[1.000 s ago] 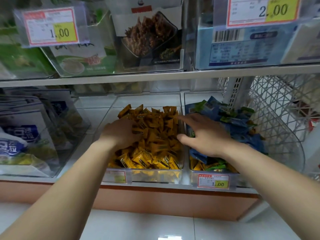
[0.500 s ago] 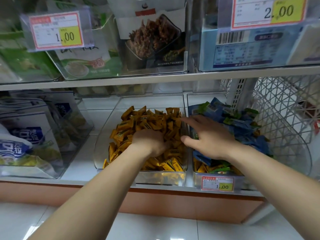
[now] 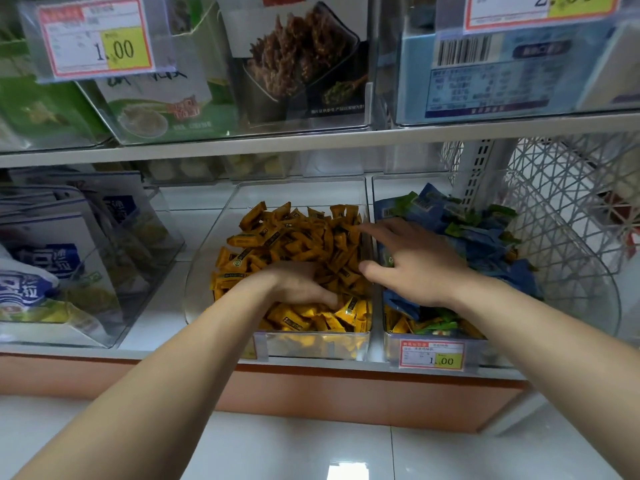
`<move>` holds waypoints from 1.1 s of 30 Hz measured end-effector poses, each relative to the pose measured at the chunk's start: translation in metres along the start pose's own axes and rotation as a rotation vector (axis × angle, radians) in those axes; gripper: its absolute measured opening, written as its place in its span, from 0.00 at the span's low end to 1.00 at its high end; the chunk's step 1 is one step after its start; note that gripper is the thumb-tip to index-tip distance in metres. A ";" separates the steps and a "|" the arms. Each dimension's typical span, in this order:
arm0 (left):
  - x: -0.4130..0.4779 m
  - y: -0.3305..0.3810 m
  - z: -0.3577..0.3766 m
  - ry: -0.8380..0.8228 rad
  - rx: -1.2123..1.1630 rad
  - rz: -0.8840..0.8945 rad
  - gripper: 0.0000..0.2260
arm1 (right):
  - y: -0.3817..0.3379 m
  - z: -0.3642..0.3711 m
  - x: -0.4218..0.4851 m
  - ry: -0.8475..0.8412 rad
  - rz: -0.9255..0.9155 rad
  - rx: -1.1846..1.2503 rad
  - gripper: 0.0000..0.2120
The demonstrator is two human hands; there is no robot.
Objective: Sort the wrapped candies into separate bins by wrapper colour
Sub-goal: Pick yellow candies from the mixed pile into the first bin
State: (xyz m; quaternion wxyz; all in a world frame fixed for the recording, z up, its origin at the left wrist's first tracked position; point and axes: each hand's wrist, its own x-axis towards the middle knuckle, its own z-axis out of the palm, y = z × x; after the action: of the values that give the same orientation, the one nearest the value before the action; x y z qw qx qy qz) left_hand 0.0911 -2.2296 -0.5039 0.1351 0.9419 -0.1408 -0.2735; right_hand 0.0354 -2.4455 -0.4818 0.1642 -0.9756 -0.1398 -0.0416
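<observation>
1. A person's left hand (image 3: 298, 287) digs into a heap of yellow-wrapped candies (image 3: 294, 237) in the centre clear bin (image 3: 298, 188) on a shop shelf (image 3: 156, 313). The fingers curl down among the wrappers and are mostly hidden, so it cannot be told whether they hold any candy.
2. The right hand (image 3: 420, 268) lies flat and spread over the neighbouring clear bin (image 3: 401, 185), palm down and gripping nothing. Its index finger (image 3: 374, 230) stretches across the divide between the two bins to the edge of the yellow heap, and the thumb points the same way, lower down.
3. The right-hand bin holds a mixed pile. Blue-wrapped candies (image 3: 485, 237) make up most of it, green-wrapped candies (image 3: 401, 202) are scattered through it, and a few yellow strays (image 3: 398, 323) sit at the front, low against the wall.
4. A red-bordered price label (image 3: 431, 355) reading 1.00 is fixed to the front of that bin.
5. White wire mesh (image 3: 571, 202) stands just beside the mixed bin on the right.
6. To the left of the yellow bin, well apart from both hands, another clear bin holds blue-and-white pouches (image 3: 45, 258).
7. On the shelf above stand boxed goods behind clear fronts, one of which carries a second 1.00 label (image 3: 95, 38).
8. Pale floor tiles (image 3: 311, 445) show below both forearms.
</observation>
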 end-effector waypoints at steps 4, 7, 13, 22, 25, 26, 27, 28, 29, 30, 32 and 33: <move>0.001 0.005 0.003 -0.098 -0.364 0.085 0.23 | 0.001 -0.001 -0.002 0.005 -0.001 0.001 0.38; 0.001 0.010 0.005 -0.163 -0.490 0.146 0.21 | 0.002 -0.001 -0.003 0.008 0.000 0.015 0.37; -0.005 0.005 0.005 -0.045 -0.916 0.113 0.17 | 0.003 -0.003 -0.002 0.001 -0.001 0.015 0.35; -0.016 -0.002 -0.008 -0.004 -1.149 0.279 0.22 | 0.004 -0.005 -0.003 -0.021 -0.008 0.012 0.34; -0.022 -0.007 -0.023 0.110 -0.918 0.150 0.17 | 0.004 -0.005 -0.005 -0.012 -0.008 -0.003 0.34; -0.023 -0.007 -0.030 0.199 -0.736 0.102 0.15 | 0.003 -0.005 -0.006 0.008 0.003 -0.014 0.35; -0.023 -0.007 -0.036 0.302 -0.514 0.070 0.13 | 0.001 -0.004 -0.007 0.038 0.020 -0.026 0.36; -0.019 -0.005 -0.041 0.400 -0.293 0.053 0.11 | -0.002 -0.003 -0.009 0.070 0.038 -0.037 0.38; -0.013 -0.002 -0.044 0.489 -0.127 0.049 0.09 | -0.004 -0.001 -0.010 0.094 0.049 -0.049 0.38; -0.007 0.004 -0.045 0.558 -0.051 0.063 0.08 | -0.005 0.001 -0.011 0.104 0.049 -0.061 0.38; 0.009 0.017 -0.043 0.632 -0.014 0.137 0.10 | -0.006 0.005 -0.011 0.108 0.038 -0.075 0.37; 0.019 0.022 -0.041 0.642 0.010 0.171 0.15 | -0.006 0.006 -0.010 0.109 0.034 -0.074 0.37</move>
State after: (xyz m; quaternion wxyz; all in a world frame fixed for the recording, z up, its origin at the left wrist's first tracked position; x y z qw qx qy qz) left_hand 0.1248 -2.2495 -0.4721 0.1903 0.9654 -0.1708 0.0501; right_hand 0.0240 -2.4412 -0.4871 0.1362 -0.9795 -0.1122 -0.0968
